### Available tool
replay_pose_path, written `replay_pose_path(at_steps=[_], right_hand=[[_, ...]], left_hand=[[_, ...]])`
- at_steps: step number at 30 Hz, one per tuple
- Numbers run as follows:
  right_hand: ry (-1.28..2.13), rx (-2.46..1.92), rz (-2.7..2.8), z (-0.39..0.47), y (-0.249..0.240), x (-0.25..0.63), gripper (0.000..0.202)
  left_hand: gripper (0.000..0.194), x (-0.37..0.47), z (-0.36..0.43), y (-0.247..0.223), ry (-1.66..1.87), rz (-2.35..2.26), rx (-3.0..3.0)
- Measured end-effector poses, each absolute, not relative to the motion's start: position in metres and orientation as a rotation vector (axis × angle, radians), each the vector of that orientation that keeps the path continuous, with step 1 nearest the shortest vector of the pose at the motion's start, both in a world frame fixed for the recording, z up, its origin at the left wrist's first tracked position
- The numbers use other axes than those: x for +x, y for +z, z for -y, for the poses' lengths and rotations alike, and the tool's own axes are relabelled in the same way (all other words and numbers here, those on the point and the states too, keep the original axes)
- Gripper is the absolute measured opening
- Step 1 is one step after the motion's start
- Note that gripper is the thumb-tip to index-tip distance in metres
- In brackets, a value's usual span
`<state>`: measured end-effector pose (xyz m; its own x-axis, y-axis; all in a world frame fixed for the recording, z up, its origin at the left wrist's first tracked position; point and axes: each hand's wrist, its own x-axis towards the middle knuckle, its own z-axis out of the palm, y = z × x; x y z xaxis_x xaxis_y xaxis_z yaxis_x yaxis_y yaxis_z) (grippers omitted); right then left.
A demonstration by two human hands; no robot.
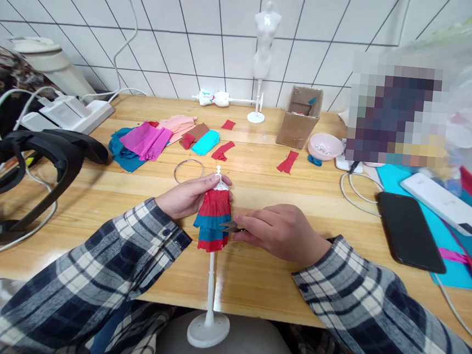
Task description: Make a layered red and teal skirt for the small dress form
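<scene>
My left hand is closed around the upper body of a small white doll mannequin on a stand, its thumb on the chest. The mannequin leans over the table's front edge, with its round base near my lap. It wears a tiered doll dress in red and blue crepe-like material. My right hand grips small scissors, whose dark blades lie against the right side of the blue tier. The handles are mostly hidden in my fingers.
Red scraps, folded coloured pieces and a wire ring lie beyond my hands. Behind stand another mannequin, a cardboard box and a pink bowl. A phone lies right; a black headset-like frame and power strip are left.
</scene>
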<state>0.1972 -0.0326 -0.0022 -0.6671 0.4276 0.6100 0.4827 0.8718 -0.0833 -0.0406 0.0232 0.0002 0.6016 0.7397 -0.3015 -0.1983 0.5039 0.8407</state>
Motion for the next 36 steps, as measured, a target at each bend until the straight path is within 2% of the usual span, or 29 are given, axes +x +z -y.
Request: replay_pose_path(at_steps=[9, 24, 36], right_hand=[[-0.211, -0.615, 2.421, 0.0337, 0.0015, 0.1961, 0.023], [-0.183, -0.616, 2.447, 0.0341, 0.0022, 0.1965, 0.022], [-0.024, -0.714, 2.360, 0.0359, -0.0047, 0.1963, 0.028]], left_hand=[[0.031, -0.0412, -0.0241, -0.0001, 0.627, -0.738, 0.862], [0.029, -0.0415, -0.0231, 0.0008, 0.645, -0.736, 0.835], [0.035, -0.0411, -0.0233, 0.0073, 0.614, -0.671, 0.710]])
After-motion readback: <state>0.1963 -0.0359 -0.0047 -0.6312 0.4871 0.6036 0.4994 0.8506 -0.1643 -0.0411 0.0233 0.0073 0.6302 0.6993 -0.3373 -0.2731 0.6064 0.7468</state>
